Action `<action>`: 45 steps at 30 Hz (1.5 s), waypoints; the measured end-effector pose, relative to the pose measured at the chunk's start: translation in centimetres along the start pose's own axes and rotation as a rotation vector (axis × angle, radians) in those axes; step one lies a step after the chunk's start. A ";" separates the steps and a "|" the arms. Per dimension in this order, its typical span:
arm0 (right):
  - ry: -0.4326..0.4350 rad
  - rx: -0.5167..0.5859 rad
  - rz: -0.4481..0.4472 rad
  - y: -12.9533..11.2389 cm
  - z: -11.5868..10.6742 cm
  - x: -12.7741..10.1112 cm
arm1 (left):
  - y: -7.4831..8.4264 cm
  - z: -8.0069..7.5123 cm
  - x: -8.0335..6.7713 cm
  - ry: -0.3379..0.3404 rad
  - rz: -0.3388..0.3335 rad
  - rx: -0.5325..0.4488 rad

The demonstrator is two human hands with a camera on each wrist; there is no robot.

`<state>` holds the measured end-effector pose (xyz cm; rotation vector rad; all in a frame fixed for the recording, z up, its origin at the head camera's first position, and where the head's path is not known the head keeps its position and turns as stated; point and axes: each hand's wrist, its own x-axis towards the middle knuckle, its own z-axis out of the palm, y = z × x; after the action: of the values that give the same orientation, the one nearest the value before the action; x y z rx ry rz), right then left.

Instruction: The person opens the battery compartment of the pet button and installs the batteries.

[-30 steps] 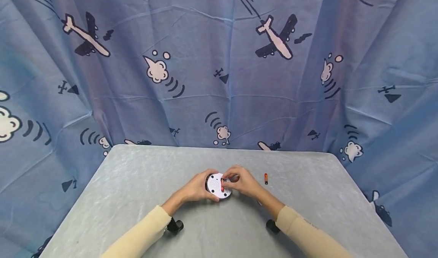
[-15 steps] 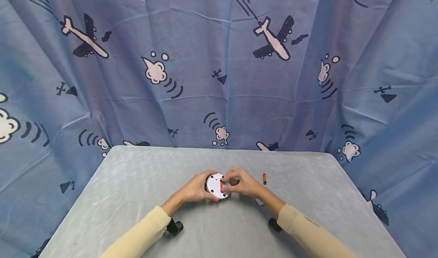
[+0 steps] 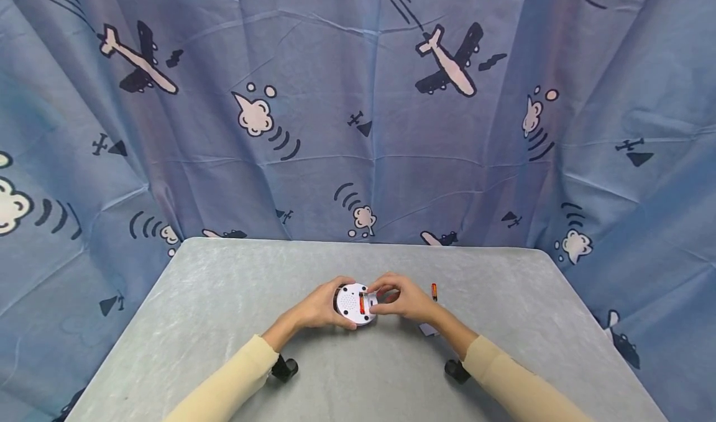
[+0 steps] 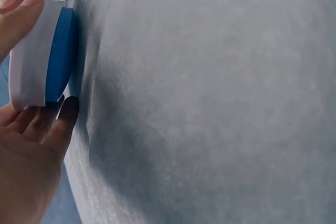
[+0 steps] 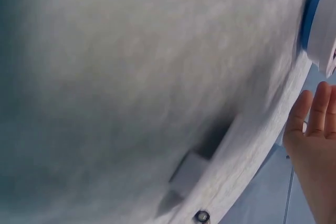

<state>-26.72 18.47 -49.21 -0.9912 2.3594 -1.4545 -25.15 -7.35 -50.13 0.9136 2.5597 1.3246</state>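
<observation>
At the middle of the grey bench (image 3: 224,298) sits a round white device (image 3: 351,302) with a blue underside, its back facing up and a red battery (image 3: 362,303) lying in its slot. The left hand (image 3: 319,307) grips the device from 9 o'clock, fingers curled round its rim. The right hand (image 3: 404,299), at 3 o'clock, pinches at the slot with curled fingertips. A spare battery (image 3: 434,292) lies just beyond the right hand, at 3 o'clock.

Two bare hands, long pale-yellow sleeves.
Wore small black wrist-mounted units under left sleeve (image 3: 224,388) and right sleeve (image 3: 514,385).
</observation>
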 end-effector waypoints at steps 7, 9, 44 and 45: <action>0.071 0.032 0.035 0.6 -1.2 -1.5 | -0.4 0.5 -0.4 0.011 0.002 -0.031; 0.089 0.036 0.055 0.8 -1.6 -2.0 | -0.5 0.6 -0.5 0.020 0.003 -0.038; 0.215 -0.233 0.234 4.9 -9.8 -9.5 | -0.3 1.2 -0.4 0.054 -0.057 -0.020; 0.204 -0.248 0.230 5.2 -9.9 -9.4 | -0.3 1.2 -0.4 0.054 -0.060 -0.023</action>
<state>-26.72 33.03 -50.32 -0.6155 2.7456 -1.2522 -24.54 -6.89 -51.16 0.8011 2.5839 1.3780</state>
